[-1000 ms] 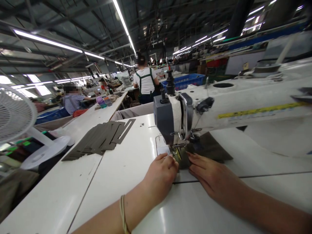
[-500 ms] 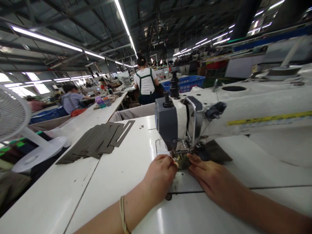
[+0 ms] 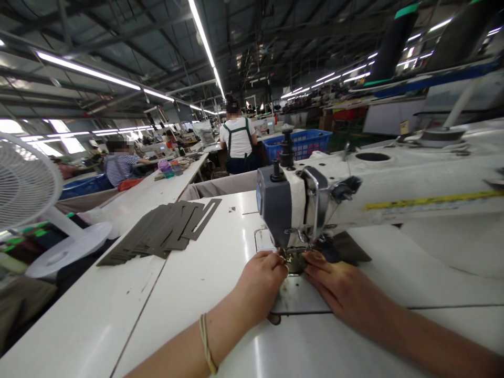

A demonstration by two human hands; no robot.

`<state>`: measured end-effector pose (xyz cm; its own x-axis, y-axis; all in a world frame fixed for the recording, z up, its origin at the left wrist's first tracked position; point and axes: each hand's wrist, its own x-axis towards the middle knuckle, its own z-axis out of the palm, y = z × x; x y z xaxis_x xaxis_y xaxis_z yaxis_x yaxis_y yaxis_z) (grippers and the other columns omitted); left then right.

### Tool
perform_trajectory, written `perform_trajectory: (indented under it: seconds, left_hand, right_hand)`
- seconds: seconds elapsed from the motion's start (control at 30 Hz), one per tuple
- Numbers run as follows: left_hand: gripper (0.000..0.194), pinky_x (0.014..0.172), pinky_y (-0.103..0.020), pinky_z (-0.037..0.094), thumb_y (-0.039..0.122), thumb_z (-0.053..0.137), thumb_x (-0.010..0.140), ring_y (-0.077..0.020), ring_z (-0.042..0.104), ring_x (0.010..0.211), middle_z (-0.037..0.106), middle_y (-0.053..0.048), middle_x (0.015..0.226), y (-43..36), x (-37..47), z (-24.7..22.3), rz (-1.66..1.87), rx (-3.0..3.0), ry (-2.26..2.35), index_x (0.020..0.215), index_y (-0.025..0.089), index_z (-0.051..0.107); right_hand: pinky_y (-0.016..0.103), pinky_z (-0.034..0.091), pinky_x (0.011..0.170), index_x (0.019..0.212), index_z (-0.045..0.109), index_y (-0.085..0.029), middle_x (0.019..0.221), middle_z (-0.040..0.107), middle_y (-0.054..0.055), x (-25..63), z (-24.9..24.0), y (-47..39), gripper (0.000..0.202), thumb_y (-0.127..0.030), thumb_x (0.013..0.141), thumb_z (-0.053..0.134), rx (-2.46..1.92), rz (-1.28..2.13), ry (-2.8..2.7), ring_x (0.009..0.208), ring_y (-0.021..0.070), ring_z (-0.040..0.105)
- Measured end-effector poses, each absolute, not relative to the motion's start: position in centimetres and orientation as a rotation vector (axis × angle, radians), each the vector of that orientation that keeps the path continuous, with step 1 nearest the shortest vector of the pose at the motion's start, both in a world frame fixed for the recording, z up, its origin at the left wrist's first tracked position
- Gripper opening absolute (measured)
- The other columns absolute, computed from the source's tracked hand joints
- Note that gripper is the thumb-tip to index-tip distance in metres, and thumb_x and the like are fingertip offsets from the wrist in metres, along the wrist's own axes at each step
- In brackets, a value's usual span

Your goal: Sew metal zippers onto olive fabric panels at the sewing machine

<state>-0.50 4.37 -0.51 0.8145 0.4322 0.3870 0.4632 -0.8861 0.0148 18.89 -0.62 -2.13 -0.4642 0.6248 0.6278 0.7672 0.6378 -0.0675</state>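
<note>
We work at a white table (image 3: 205,299), which forms the main surface. On its right side we have a sewing machine (image 3: 378,184), with its grey head above a metal plate set in the tabletop. At the far left we see a white fan (image 3: 29,181). Between fan and machine, we find a pile of flat grey-brown pieces (image 3: 157,231), fanned out on the table.

We position the right hand (image 3: 334,278) to the right of the needle area, fingers nearly straight and close together, fingertips touching the cloth. We position the left hand (image 3: 262,281) opposite, fingers curled in, fingertips at the cloth's left edge. We cannot tell whether either hand pinches the cloth or only presses it, as the contact points are partly hidden.

We locate the olive cloth (image 3: 295,264) between the two hands, directly below the machine head. On the left wrist we note a thin, pale band (image 3: 205,344).
</note>
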Motion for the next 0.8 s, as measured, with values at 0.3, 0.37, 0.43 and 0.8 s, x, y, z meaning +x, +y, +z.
perform_trajectory:
  seconds: [0.3,0.37,0.43,0.8]
  left_hand:
    - [0.009,0.089,-0.03,0.047,0.01,0.052,0.083,-0.0175,0.059,0.088,0.063,-0.006,0.088,4.7,-0.3,-0.9,-0.683,-2.904,-0.739,0.085,0.013,0.061]
    - [0.009,0.088,-0.03,0.048,0.01,0.053,0.083,-0.0173,0.059,0.088,0.063,-0.006,0.089,4.7,-0.3,-1.0,-0.699,-2.905,-0.747,0.086,0.013,0.061]
    - [0.01,0.088,-0.03,0.048,0.01,0.053,0.083,-0.017,0.059,0.089,0.063,-0.005,0.091,4.8,-0.3,-1.2,-0.711,-2.899,-0.767,0.086,0.014,0.061]
    - [0.037,0.097,-0.042,0.04,0.03,0.049,0.09,-0.0242,0.049,0.112,0.055,-0.013,0.116,-1.2,0.4,0.8,-0.709,-2.957,-0.579,0.121,0.011,0.047]
  right_hand:
    - [0.035,0.053,0.079,0.092,0.063,-0.014,0.1,0.065,0.013,19.0,-2.5,-0.6,0.029,-0.011,0.087,0.035,-1.141,-0.228,-2.253,0.091,0.0222,0.063]
    - [0.035,0.053,0.081,0.093,0.062,-0.014,0.101,0.065,0.013,18.9,-2.3,-0.6,0.029,-0.012,0.088,0.034,-1.129,-0.192,-2.244,0.092,0.0218,0.062]
    - [0.034,0.051,0.083,0.094,0.061,-0.015,0.102,0.064,0.012,19.0,-2.1,-0.4,0.029,-0.013,0.09,0.033,-1.121,-0.095,-2.25,0.094,0.0202,0.061]
    - [0.034,0.045,0.052,0.063,0.054,-0.019,0.06,0.055,0.007,21.0,-1.7,-4.8,0.025,-0.006,0.078,0.038,-1.451,-0.706,-2.22,0.054,0.0208,0.053]
